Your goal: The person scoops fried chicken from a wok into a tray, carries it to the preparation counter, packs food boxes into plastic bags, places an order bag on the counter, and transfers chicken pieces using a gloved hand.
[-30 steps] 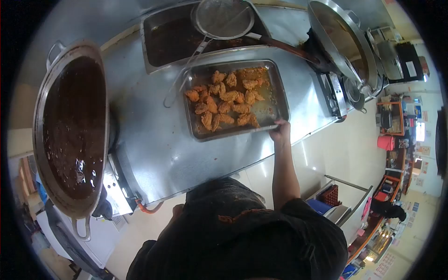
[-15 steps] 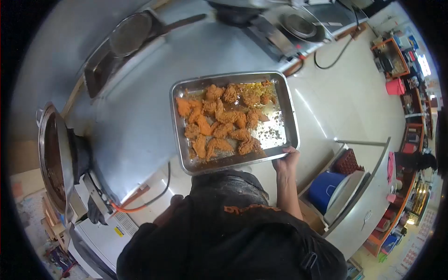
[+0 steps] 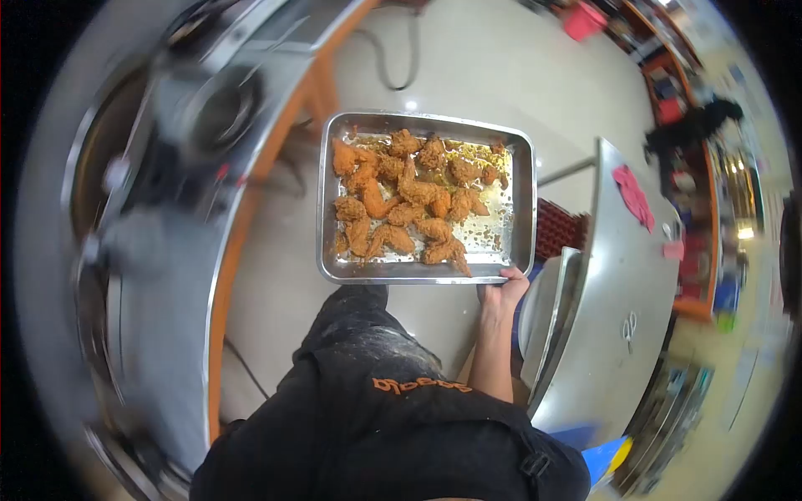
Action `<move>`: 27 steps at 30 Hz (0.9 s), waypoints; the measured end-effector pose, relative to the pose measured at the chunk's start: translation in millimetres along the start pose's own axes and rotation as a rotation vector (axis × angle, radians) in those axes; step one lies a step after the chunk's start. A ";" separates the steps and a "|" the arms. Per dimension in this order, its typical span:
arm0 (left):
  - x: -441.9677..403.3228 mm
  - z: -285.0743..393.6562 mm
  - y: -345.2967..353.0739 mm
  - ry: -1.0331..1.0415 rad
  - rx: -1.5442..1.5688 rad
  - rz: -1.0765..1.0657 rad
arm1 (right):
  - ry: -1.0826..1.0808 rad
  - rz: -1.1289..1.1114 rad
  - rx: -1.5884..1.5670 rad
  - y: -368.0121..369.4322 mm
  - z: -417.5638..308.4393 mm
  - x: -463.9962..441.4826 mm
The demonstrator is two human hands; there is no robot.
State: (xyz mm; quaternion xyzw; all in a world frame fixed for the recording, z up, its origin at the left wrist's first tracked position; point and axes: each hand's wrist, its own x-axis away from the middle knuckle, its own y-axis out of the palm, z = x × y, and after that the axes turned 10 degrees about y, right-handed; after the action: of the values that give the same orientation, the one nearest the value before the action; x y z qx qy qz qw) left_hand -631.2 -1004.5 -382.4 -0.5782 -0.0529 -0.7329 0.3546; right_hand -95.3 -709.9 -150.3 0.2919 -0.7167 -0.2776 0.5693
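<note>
A rectangular metal tray hangs over the floor in front of my body. Several pieces of fried chicken lie in it, mostly toward its left and middle, with oil and crumbs on its bottom at the right. My right hand grips the tray at its near right corner, thumb over the rim. My left hand is out of sight in this frame, and no fingers show at the tray's left side.
To the left runs a steel counter with an orange-brown edge, blurred. At the right stands a steel table bearing a pink cloth and scissors. A dark red crate is beside it. A pink bucket stands farther off.
The tray has been lifted off the counter and carried away from it in my right hand. The view has turned right, bringing the floor and the steel table closer.
</note>
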 end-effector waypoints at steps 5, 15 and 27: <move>28.1 -31.6 -71.4 -0.062 -0.101 -0.066 | -0.083 0.228 -0.010 9.4 -5.9 49.3; 108.2 107.7 -335.7 0.193 0.739 0.903 | -0.148 0.186 -0.126 41.5 11.3 100.6; 118.7 -115.2 -208.4 -0.345 0.612 0.259 | -0.266 0.153 -0.388 -11.3 56.8 65.3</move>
State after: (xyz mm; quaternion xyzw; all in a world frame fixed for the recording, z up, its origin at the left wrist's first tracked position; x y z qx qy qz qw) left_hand -855.0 -960.2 -245.6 -0.5622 -0.2551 -0.5242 0.5866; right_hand -161.5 -761.8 -127.1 0.0831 -0.7387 -0.4022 0.5345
